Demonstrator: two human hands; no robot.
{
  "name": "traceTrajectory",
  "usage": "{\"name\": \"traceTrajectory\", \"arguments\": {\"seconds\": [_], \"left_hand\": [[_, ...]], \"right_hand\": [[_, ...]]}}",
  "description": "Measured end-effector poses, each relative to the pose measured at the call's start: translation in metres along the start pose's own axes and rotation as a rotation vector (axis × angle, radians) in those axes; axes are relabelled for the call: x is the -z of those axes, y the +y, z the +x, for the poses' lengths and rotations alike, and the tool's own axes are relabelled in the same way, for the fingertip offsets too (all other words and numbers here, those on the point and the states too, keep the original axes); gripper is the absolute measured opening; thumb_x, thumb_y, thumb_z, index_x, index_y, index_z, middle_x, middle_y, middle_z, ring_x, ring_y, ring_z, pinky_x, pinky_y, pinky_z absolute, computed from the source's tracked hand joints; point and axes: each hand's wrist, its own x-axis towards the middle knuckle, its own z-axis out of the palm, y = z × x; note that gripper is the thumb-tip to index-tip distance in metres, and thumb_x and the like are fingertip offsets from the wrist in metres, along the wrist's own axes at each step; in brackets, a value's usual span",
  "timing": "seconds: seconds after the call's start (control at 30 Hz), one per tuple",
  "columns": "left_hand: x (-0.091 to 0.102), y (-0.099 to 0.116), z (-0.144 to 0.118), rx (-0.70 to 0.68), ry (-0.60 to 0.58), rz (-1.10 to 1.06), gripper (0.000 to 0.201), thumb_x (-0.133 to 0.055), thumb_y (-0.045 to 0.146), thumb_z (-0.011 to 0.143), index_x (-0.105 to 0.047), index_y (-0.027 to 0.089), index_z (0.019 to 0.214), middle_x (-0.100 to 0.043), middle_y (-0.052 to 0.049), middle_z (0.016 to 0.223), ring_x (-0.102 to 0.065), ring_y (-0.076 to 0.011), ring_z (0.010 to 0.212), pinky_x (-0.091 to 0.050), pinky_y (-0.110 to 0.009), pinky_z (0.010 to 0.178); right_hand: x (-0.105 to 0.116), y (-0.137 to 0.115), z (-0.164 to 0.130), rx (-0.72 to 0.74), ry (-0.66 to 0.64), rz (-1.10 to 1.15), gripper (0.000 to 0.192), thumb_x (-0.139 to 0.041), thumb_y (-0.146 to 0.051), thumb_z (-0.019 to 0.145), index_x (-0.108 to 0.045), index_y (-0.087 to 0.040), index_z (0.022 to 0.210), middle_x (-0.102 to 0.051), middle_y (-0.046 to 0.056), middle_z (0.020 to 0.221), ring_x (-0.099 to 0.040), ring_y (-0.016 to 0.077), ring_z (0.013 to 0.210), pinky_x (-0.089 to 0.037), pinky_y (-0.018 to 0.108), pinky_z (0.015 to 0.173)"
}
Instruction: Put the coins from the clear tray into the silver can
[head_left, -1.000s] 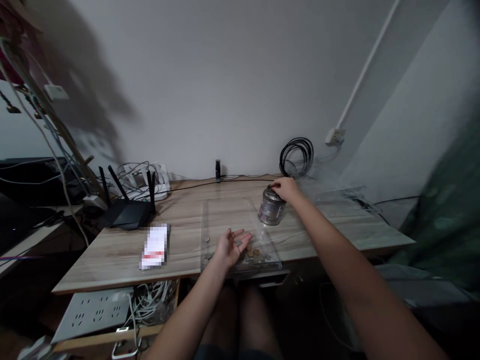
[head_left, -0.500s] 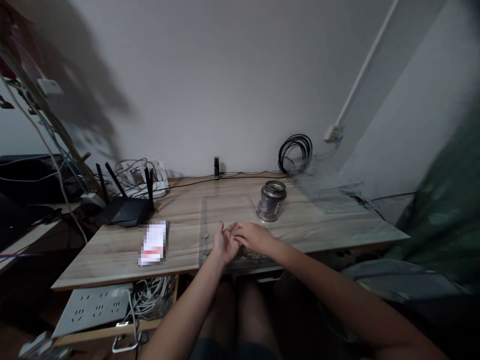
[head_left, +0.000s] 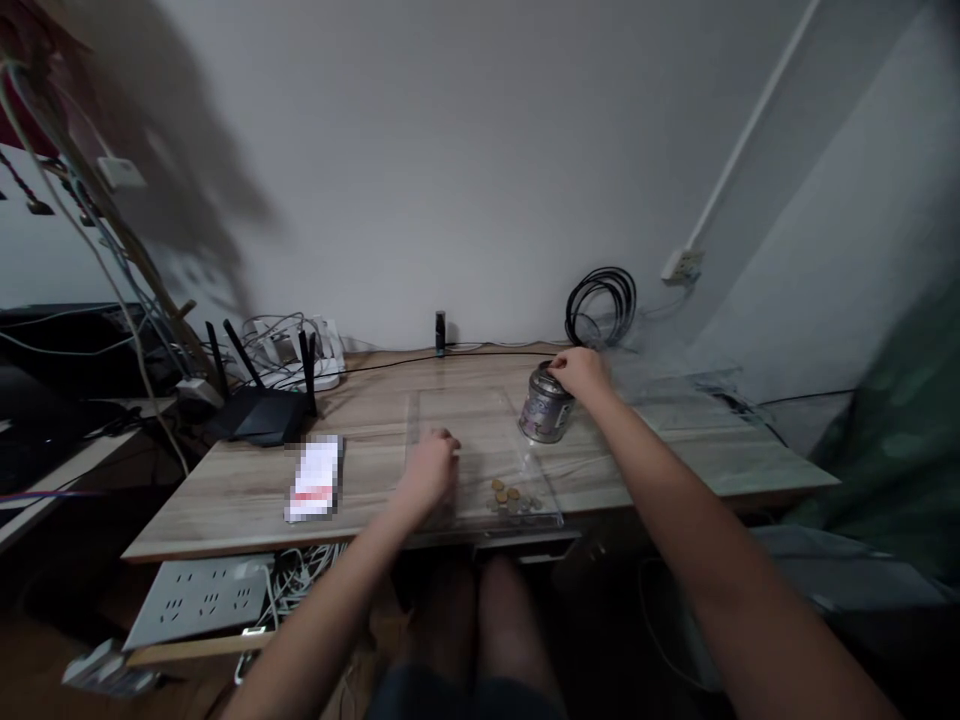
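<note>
A grey metal tin (head_left: 545,412) with a printed side and a recessed lid stands upright on the desk. My right hand (head_left: 582,372) is at the top of it, thumb and fingers pinched together over the lid; whatever they hold is too small or hidden. Below and left of the tin lies a shallow clear plastic tray (head_left: 480,420). Several gold and silver coins (head_left: 513,494) are gathered in its near right part. Over the tray's left side, my left hand (head_left: 433,465) is closed with curled fingers, and its palm is hidden from view.
A phone (head_left: 316,478) lies left of the tray, with a black router (head_left: 262,412) behind it. A small dark bottle (head_left: 440,333) and a coil of black cable (head_left: 601,306) are by the wall. Clear plastic sheeting (head_left: 675,390) covers the right part of the desk (head_left: 637,465).
My hands were together above the tray and have parted. The right hand has moved up to the tin's lid, the left hand has turned over and curled; the coins have come into view.
</note>
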Motion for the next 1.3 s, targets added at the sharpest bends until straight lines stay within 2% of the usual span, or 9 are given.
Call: {"name": "traceTrajectory", "arguments": {"seconds": [0.1,0.17,0.27,0.43,0.63,0.77,0.87,1.0,1.3], "left_hand": [[0.042,0.006,0.018,-0.038,0.006,0.323,0.023,-0.063,0.006,0.059,-0.054,0.020,0.044,-0.058,-0.013,0.073,-0.039,-0.0300,0.112,-0.015,-0.044,0.103],[0.055,0.006,0.024,-0.092,-0.090,0.703,0.024,-0.062,0.011,0.062,-0.051,0.019,0.043,-0.060,-0.014,0.070,-0.043,-0.0315,0.108,-0.012,-0.052,0.101],[0.051,0.006,0.027,-0.140,-0.314,1.264,0.015,-0.058,0.007,0.065,-0.059,0.014,0.052,-0.062,-0.016,0.071,-0.046,-0.0328,0.103,-0.004,-0.059,0.097],[0.031,0.004,0.029,-0.250,-0.450,1.576,0.013,-0.053,0.005,0.069,-0.065,0.010,0.069,-0.063,-0.018,0.079,-0.047,-0.0341,0.102,0.006,-0.061,0.095],[0.035,0.005,0.040,-0.143,-0.458,1.403,0.017,-0.059,-0.003,0.056,-0.054,0.012,0.051,-0.061,-0.014,0.069,-0.052,-0.0339,0.096,0.005,-0.061,0.095],[0.035,0.007,0.034,-0.198,-0.473,1.323,0.019,-0.056,-0.002,0.057,-0.051,0.014,0.049,-0.059,-0.012,0.067,-0.056,-0.0282,0.090,-0.019,-0.051,0.098],[0.031,0.009,0.022,-0.157,-0.642,1.266,0.012,-0.054,0.003,0.059,-0.055,0.015,0.056,-0.060,-0.010,0.067,-0.058,-0.0234,0.078,-0.039,-0.037,0.081],[0.022,0.011,0.011,-0.070,-0.729,1.036,0.009,-0.055,0.006,0.058,-0.057,0.015,0.060,-0.057,-0.002,0.059,-0.054,-0.0155,0.061,-0.041,-0.027,0.063],[-0.007,0.016,0.000,0.589,-0.061,-0.505,0.012,-0.047,0.004,0.072,-0.057,0.009,0.075,-0.057,-0.003,0.060,-0.057,-0.0079,0.057,-0.048,-0.019,0.063]], "right_hand": [[0.006,-0.022,-0.032,0.107,0.096,0.084,0.029,-0.048,-0.032,0.076,-0.066,-0.018,0.093,-0.066,0.008,0.089,-0.055,0.0197,0.083,-0.038,0.027,0.068],[0.005,-0.044,-0.064,0.233,-0.047,0.162,0.029,-0.044,-0.031,0.079,-0.066,-0.018,0.093,-0.065,0.006,0.090,-0.056,0.0169,0.081,-0.038,0.025,0.066],[-0.007,-0.074,-0.111,0.431,-0.468,0.159,0.025,-0.048,-0.034,0.078,-0.066,-0.020,0.090,-0.067,0.004,0.084,-0.058,0.0150,0.075,-0.038,0.022,0.063],[-0.027,-0.084,-0.134,0.494,-0.707,-0.145,0.028,-0.064,-0.026,0.064,-0.065,-0.018,0.091,-0.065,0.010,0.093,-0.058,0.0218,0.086,-0.039,0.025,0.066],[-0.025,-0.066,-0.131,0.492,-0.885,-0.167,0.016,-0.066,-0.021,0.055,-0.067,-0.018,0.071,-0.066,0.005,0.071,-0.058,0.0169,0.067,-0.035,0.022,0.054],[-0.021,-0.059,-0.138,0.527,-0.970,-0.135,0.007,-0.061,-0.016,0.055,-0.066,-0.017,0.059,-0.062,0.001,0.056,-0.052,0.0121,0.054,-0.031,0.021,0.050],[-0.020,-0.053,-0.137,0.565,-1.025,-0.078,0.016,-0.058,-0.010,0.052,-0.067,-0.019,0.061,-0.062,-0.001,0.055,-0.049,0.0102,0.049,-0.030,0.020,0.049],[-0.018,-0.049,-0.131,0.603,-1.070,-0.069,0.021,-0.055,-0.007,0.051,-0.068,-0.019,0.063,-0.062,-0.002,0.056,-0.048,0.0100,0.047,-0.030,0.020,0.048],[-0.012,-0.056,-0.130,0.583,-1.021,-0.093,0.016,-0.055,-0.003,0.052,-0.064,-0.016,0.054,-0.056,-0.001,0.046,-0.043,0.0091,0.042,-0.028,0.021,0.045]]}}
